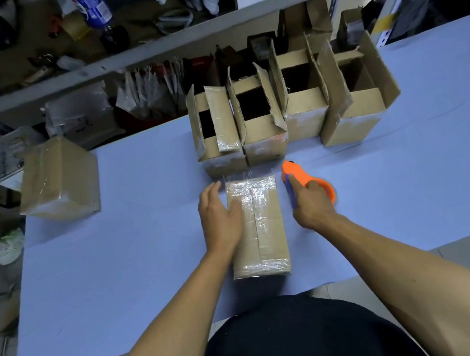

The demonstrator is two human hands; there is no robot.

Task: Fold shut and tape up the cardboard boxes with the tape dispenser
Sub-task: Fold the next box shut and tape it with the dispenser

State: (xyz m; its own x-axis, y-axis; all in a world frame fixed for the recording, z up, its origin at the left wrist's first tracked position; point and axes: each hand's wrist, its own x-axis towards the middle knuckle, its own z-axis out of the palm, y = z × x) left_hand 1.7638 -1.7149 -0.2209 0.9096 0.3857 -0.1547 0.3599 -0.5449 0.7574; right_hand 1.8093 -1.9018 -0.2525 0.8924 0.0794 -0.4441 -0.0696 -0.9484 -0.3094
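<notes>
Lying flat near the middle of the blue table (120, 269), a closed cardboard box (261, 231) runs lengthwise from six toward twelve o'clock, its top seam covered by clear tape that wrinkles and shines at the far end. The left hand (219, 216) rests on the box's nine o'clock edge, fingers straight and together, the palm pressing the top and side. At three o'clock of the box, the right hand (311, 206) grips the orange tape dispenser (303, 178), fingers curled round its handle; the dispenser's nose points toward twelve o'clock and sits just beside the box's far right corner. A thin sheet of tape seems to stretch across the far end of the box toward the dispenser, though blur makes that hard to confirm.

Beyond the taped box, toward twelve and one o'clock, four open boxes stand in a row with flaps up: the first open box (216, 138), the second open box (261, 126), the third open box (304, 107) and the fourth open box (358, 100). The first two sit nearest the taped box, close to its far end. At ten o'clock, well apart, a sealed box (58, 178) sits tilted at the table's far left corner. A grey shelf rail (149, 51) crosses behind the table at twelve o'clock, with cluttered bags and bottles past it.
</notes>
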